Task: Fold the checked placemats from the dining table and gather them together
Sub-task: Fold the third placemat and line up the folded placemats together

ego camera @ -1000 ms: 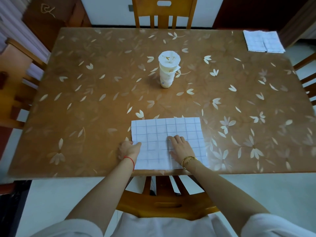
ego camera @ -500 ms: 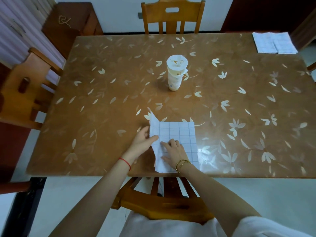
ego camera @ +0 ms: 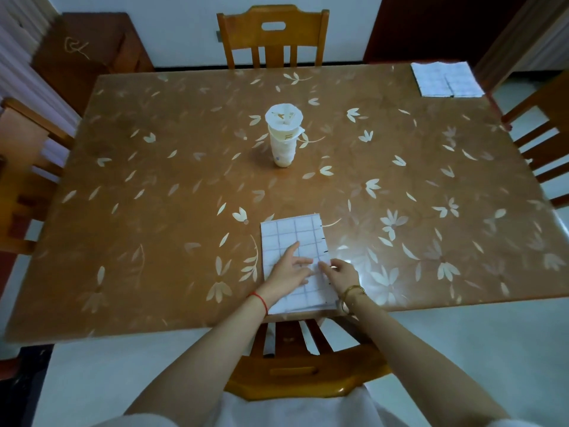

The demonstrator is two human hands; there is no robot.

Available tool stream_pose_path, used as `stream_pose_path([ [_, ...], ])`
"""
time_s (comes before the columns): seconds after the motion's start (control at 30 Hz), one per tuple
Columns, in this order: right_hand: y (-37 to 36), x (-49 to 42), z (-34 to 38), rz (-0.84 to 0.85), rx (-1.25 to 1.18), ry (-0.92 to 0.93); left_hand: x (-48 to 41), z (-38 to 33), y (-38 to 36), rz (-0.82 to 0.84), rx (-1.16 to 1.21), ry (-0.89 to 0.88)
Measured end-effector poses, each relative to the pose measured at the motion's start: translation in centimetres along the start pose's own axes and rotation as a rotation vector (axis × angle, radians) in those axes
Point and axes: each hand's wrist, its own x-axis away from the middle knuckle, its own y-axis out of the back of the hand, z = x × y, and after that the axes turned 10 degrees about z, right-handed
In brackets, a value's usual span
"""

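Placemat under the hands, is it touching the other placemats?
No, the placemat lies by the near edge, other placemats in the far corner.

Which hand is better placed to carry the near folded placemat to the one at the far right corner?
Probably the right. The right hand rests at the right edge of the near placemat, toward the far placemat; the left hand lies flat on top and would reach across.
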Motion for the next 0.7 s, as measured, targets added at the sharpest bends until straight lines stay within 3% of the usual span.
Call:
stream_pose_path([
  [0.2, 0.0, -0.9, -1.1, -0.034, 0.179, -0.088, 0.7, 2.1, 3.3, -0.17, -0.391, -0.039],
  [0.37, 0.0, -0.8, -1.2, -0.098, 0.168, -0.059, 1.0, 3.0, 5.9, -0.336, -0.668, -0.078],
  [0.47, -0.4, -1.1, -0.3, -0.221, 0.249, 0.066, 0.7, 3.3, 7.6, -0.365, -0.886, -0.06],
  [0.53, -0.9, -2.0, 0.7, -0.283, 0.448, 0.241, 0.3, 2.9, 8.5, -0.33, -1.002, -0.028],
  [0.6, -1.9, -3.2, 2.5, -0.222, 0.694, 0.398, -0.4, 2.3, 9.3, -0.297, -1.142, 0.025],
  [0.7, -4.2, -5.2, 5.5, 0.022, 0.935, 0.453, -1.8, 1.3, 9.9, -0.253, -1.272, 0.071],
])
